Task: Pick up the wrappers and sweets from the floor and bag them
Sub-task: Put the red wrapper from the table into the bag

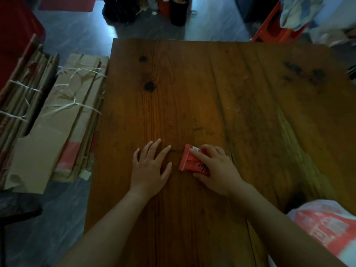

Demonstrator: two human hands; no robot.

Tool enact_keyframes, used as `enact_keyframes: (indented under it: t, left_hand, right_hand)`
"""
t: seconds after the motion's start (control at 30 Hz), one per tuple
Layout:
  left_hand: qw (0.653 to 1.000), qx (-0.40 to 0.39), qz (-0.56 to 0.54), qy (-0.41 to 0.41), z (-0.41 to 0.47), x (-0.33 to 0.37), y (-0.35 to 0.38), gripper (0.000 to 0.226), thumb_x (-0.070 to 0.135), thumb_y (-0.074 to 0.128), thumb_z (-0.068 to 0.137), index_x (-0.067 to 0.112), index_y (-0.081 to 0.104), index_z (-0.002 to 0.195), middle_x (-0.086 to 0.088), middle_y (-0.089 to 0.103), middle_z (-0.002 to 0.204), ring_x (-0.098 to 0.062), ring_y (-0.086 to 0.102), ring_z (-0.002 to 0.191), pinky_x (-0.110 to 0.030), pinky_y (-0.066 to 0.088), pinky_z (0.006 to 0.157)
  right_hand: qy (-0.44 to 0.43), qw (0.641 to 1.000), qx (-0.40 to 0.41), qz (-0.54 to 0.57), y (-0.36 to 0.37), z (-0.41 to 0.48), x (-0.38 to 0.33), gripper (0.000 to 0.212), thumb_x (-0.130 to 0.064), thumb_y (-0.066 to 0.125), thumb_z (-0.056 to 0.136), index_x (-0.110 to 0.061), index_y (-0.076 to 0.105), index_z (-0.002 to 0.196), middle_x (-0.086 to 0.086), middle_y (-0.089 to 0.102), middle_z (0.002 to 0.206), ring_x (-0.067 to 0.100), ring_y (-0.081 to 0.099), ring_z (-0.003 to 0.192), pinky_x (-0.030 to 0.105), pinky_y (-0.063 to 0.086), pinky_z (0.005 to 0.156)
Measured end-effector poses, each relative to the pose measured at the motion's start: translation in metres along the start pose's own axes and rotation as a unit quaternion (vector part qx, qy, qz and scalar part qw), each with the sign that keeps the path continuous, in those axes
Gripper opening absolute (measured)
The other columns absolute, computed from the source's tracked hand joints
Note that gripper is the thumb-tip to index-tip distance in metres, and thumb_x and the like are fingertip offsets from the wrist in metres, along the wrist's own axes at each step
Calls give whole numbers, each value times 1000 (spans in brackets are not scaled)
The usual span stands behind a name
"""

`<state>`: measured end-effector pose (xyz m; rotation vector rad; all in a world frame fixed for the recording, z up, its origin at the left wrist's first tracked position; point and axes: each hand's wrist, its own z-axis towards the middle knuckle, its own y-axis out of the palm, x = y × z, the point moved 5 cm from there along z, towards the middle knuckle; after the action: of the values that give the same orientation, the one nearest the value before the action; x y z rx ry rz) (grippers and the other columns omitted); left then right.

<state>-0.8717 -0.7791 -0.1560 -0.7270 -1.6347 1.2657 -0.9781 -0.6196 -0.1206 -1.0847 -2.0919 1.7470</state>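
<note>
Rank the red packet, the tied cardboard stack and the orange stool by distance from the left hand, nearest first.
1. Red packet, just right of the left hand, on the table.
2. Cardboard stack, on the floor left of the table.
3. Orange stool, beyond the table's far right corner.

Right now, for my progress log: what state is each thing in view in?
left hand: open, flat on the table, empty.
right hand: fingers curled round the red packet.
red packet: folded, lying on the table.
plastic bag: crumpled, at the table's near right edge.
cardboard: flattened, tied in bundles.
</note>
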Motion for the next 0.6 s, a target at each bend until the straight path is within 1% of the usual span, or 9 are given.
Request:
enact_keyframes:
  t: [0.13,0.2,0.27,0.37,0.5,0.6]
  left_hand:
    - [999,-30,-17,7,-5,-1,-1,50,45,39,92,33,31,140,-2,20,155,-19,10,143,-50,9,114]
    - [999,-45,-17,-9,-13,2,-5,51,44,40,92,32,30,140,-1,17,155,-19,7,144,-53,7,113]
    - [998,-42,-23,-41,-28,12,-13,52,44,43,91,31,31,140,-1,17,155,-20,8,143,-57,7,111]
    - [995,-39,-69,-63,-57,42,-18,54,42,46,90,29,30,140,-2,19,153,-21,12,142,-57,13,111]
    - [988,-62,-131,-46,-86,99,-14,52,41,47,91,30,31,139,1,22,152,-18,15,141,-49,22,112]
    - [979,-87,-181,-19,-100,151,-11,48,38,48,91,30,35,136,3,28,149,-16,25,137,-42,32,110]
  right_hand:
    - [66,995,42,58,9,-38,6,69,-54,55,81,-36,24,140,0,29,141,17,27,128,36,28,107]
    - [107,988,51,102,13,-58,8,67,-55,54,81,-34,28,139,-1,33,137,14,32,124,32,32,104]
    - [147,976,54,152,13,-83,10,65,-58,51,82,-34,31,138,-1,36,134,12,36,119,27,36,98]
    - [164,968,92,168,1,-125,9,61,-59,48,83,-33,34,137,-2,40,131,9,39,114,22,37,89]
    - [150,961,183,140,-40,-177,11,57,-57,52,82,-34,40,133,-5,44,126,8,41,110,23,37,88]
    - [156,945,255,136,-74,-217,25,53,-54,57,80,-33,47,128,-4,48,119,9,45,104,23,37,84]
